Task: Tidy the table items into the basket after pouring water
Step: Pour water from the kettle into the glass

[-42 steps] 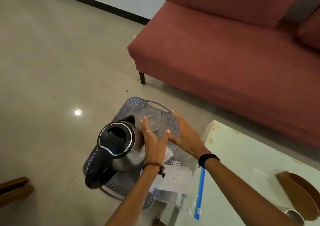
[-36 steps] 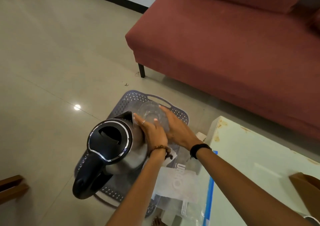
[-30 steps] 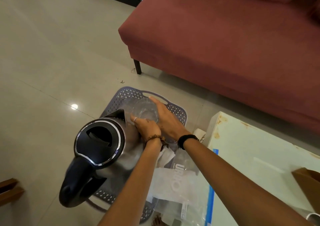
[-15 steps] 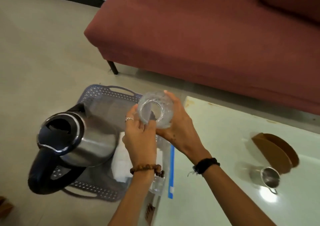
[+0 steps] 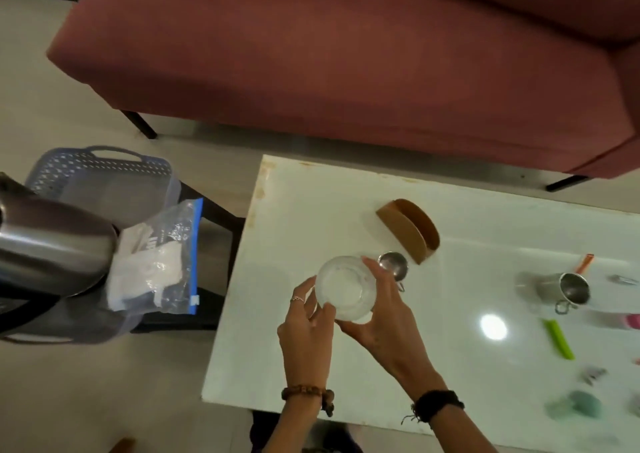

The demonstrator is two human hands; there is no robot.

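Holding a clear glass [image 5: 344, 288] between both hands above the near-left part of the white table [image 5: 450, 366], the person is our subject. We record the left hand [image 5: 306, 331] gripping the near-left wall of the glass with curled fingers, and the right hand [image 5: 386, 317] wrapped round its right side and underside. The glass is tilted, its mouth turned up toward the camera, so its long axis runs roughly along our line of sight. We cannot tell whether it holds water.

We find the basket [image 5: 100, 175] on the floor well to the left of the hands, beyond the table's left edge. It already holds a steel kettle [image 5: 52, 241] and a zip bag [image 5: 162, 262]. The left hand is the nearer to it.

We judge the glass to be in transit, its destination unclear. Behind it a small steel cup [image 5: 394, 265] and a brown holder [image 5: 412, 229] crowd the table; any set-down there risks a knock.
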